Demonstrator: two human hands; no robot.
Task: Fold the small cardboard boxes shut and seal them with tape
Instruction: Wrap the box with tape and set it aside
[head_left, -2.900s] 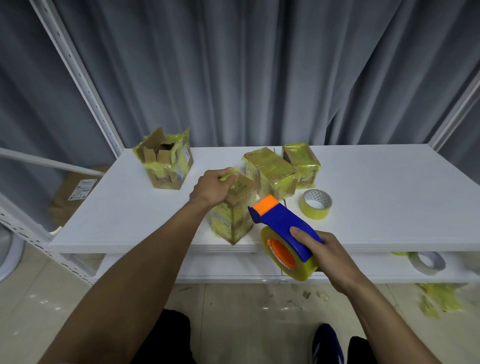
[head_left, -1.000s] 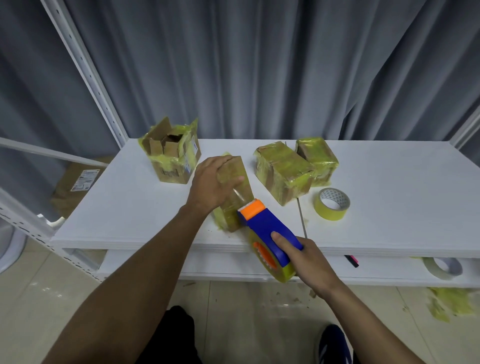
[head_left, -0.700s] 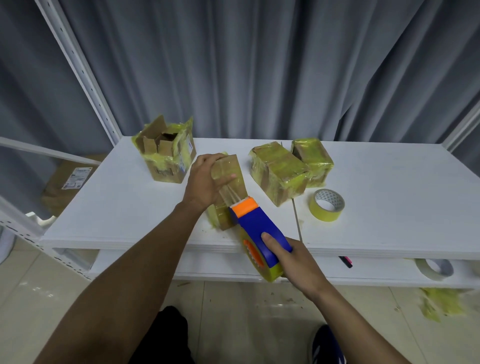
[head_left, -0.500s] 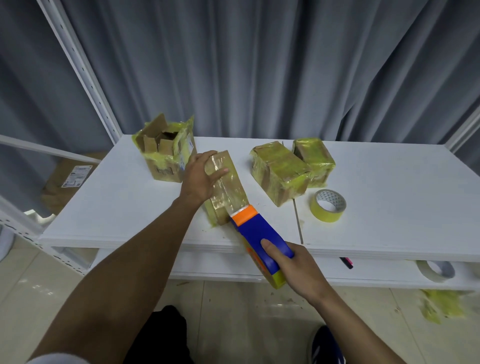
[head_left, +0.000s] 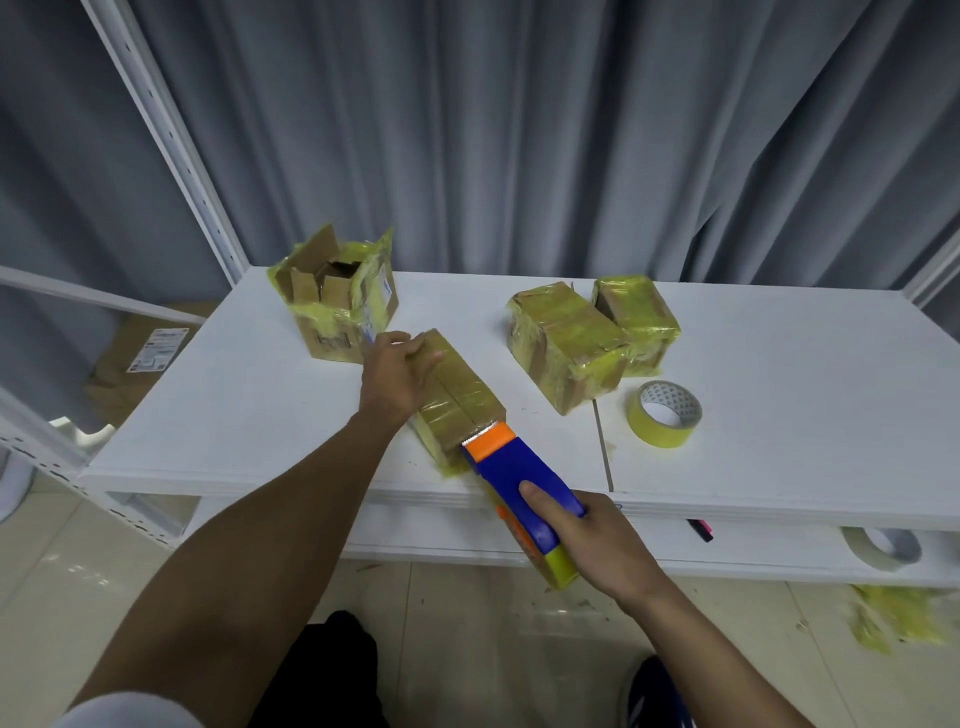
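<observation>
Left hand (head_left: 397, 376) lay flat on the box (head_left: 460, 402), pinning its top. Right hand (head_left: 597, 540) gripped the dispenser (head_left: 519, 480), touching the box edge nearest it. I'd press down and twist to cut clean.

Table (head_left: 805, 415) lies open right of the tape roll (head_left: 664, 420).

Your left hand (head_left: 397, 376) hides one end of the box (head_left: 460, 402); a pen (head_left: 700, 530) on the lower shelf (head_left: 441, 538) lies half-hidden under your counter (head_left: 779, 415)
</observation>
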